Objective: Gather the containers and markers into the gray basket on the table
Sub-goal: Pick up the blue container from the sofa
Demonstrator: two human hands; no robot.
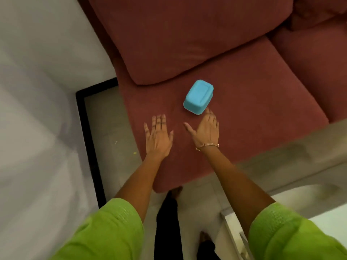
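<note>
A blue container [198, 97] sits upside down on the red sofa [234, 102] seat, just in front of the back cushion [187, 34]. The right hand [205, 128], fingers spread and empty, reaches to the container's near edge, fingertips about touching it. The left hand [158, 134] hovers flat and empty beside it, left of the container.

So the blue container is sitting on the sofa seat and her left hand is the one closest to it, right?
Not quite. The blue container does sit on the sofa seat, but the head view shows the right hand closest to it, fingertips almost at its edge. The left hand is farther away.
</note>
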